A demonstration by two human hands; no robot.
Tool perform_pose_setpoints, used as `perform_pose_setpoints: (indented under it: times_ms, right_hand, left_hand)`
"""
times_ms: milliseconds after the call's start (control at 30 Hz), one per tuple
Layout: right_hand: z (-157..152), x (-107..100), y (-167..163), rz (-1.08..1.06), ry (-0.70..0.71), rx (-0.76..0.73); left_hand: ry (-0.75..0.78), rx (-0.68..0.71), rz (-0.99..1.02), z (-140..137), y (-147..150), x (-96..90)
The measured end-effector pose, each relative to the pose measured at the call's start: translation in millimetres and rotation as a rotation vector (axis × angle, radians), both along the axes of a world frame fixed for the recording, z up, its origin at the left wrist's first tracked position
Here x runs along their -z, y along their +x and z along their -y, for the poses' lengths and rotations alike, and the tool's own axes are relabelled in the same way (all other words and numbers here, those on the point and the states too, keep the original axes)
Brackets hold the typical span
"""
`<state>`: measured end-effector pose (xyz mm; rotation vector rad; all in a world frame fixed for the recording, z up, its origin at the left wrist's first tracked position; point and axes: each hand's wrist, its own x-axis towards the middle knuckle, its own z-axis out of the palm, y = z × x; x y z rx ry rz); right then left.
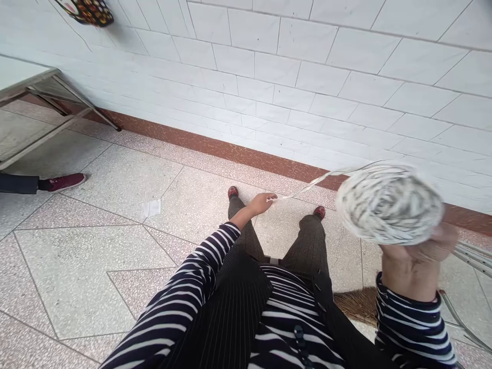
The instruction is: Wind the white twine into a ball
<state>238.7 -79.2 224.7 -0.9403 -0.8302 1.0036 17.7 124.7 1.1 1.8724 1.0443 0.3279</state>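
Note:
My right hand [421,251] is wrapped round a large ball of white-grey yarn [388,205], raised at the right and smeared a little by motion. Most of its fingers are hidden behind the ball. A loose strand [315,183] runs from the top of the ball leftward across to my left hand. There, my left hand [262,203] pinches the strand's end between closed fingers, low in front of my legs. The strand hangs in a slight curve between the two hands.
A white tiled wall [253,61] with a red-brown skirting stands ahead. At left are a metal-framed table [57,97] and another person's shoe [67,182]. A white paper scrap [151,208] lies on the floor. Broom bristles [355,302] and metal tubing [474,259] show at right.

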Motion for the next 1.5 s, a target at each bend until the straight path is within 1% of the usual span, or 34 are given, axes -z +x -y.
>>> perform_pose_setpoints:
  times_ms: [67,133,200,267,333,433,533,600,667,733,800,933,1033,1100,1167,1233,1300,1333,1400,1433,1500]
  right_hand:
    - [-15,9,-4,-0.027,-0.077,-0.083]
    - [-29,23,-7,-0.061,-0.205,-0.166]
    - [-36,39,-9,-0.107,-0.308,-0.213]
    - [-39,53,-11,-0.147,-0.365,-0.24]
    - [-37,62,-12,-0.162,-0.386,-0.261]
    - [-33,67,-14,-0.151,-0.381,-0.283]
    - [-30,67,-14,-0.142,-0.364,-0.254]
    - [-29,68,-13,-0.147,-0.374,-0.227]
    - [-27,69,-12,-0.148,-0.389,-0.234]
    - [-26,69,-12,-0.142,-0.381,-0.253]
    - [-26,66,-13,-0.14,-0.345,-0.245]
    - [-34,49,-13,-0.123,-0.244,-0.148]
    - [-49,41,-10,0.0,-0.137,-0.017]
    - [-61,43,-6,0.146,-0.068,0.097]
    - [-75,50,0,0.329,-0.042,0.222]
    - [-88,63,6,0.532,-0.053,0.369]
    - [-99,80,11,0.729,-0.093,0.496]
    - [-103,89,13,0.809,-0.124,0.526]
    - [-106,111,15,0.89,-0.228,0.493]
    - [-105,123,15,0.883,-0.296,0.439]
    - [-99,147,11,0.785,-0.433,0.294]
  left_hand:
    - [-0.017,0.033,0.157,10,5,-19.8]
    - [-0.028,0.106,0.373,22,11,-47.3]
    - [-0.07,0.159,0.586,35,16,-75.1]
    - [-0.088,0.194,0.662,44,20,-95.8]
    - [-0.073,0.188,0.662,50,24,-106.2]
    - [-0.018,0.131,0.652,55,31,-109.4]
    - [0.066,0.084,0.632,52,37,-111.9]
    - [0.144,0.036,0.591,47,40,-115.5]
    - [0.231,-0.002,0.528,38,41,-118.1]
    - [0.285,0.007,0.454,28,41,-116.5]
    - [0.267,0.041,0.384,20,41,-109.3]
    - [0.122,0.073,0.278,16,38,-84.8]
    - [0.012,0.113,0.254,27,35,-68.9]
    - [-0.069,0.147,0.248,39,33,-62.4]
    - [-0.155,0.164,0.248,54,28,-59.4]
    - [-0.249,0.19,0.261,67,22,-60.4]
    - [-0.35,0.257,0.28,75,14,-66.3]
    - [-0.394,0.294,0.289,76,9,-71.2]
    - [-0.452,0.347,0.311,72,0,-84.0]
    - [-0.467,0.352,0.332,67,-3,-91.2]
    - [-0.47,0.309,0.406,54,-8,-104.0]
